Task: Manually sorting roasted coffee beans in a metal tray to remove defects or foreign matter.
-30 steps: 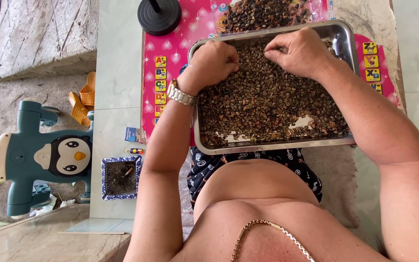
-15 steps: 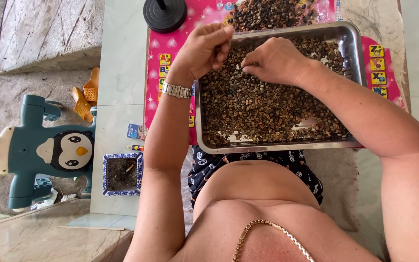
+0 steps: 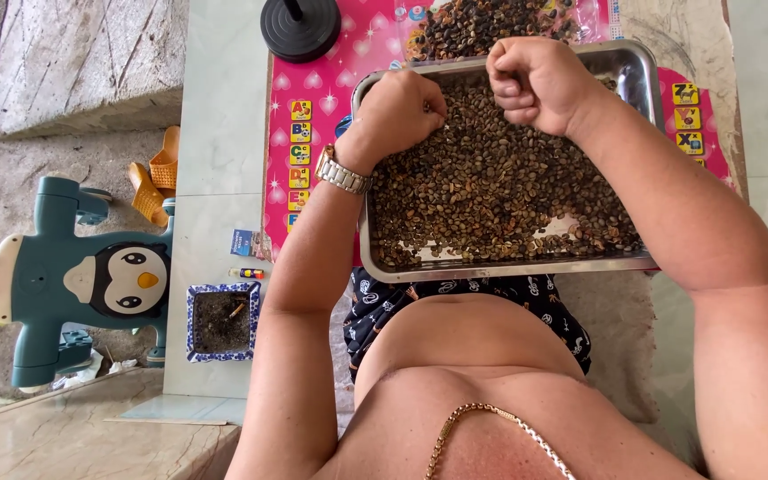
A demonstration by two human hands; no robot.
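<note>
Brown, matte coffee beans (image 3: 500,191) — small ovals, some paler — lie heaped in a rectangular steel tray (image 3: 637,67) on a pink alphabet mat (image 3: 313,89) over the tabletop. Left hand (image 3: 397,111) rests curled, fingertips in the beans; right hand (image 3: 535,80) hangs above them — fist closed.

One tray (image 3: 642,67), two hands (image 3: 399,111) (image 3: 535,82)
</note>
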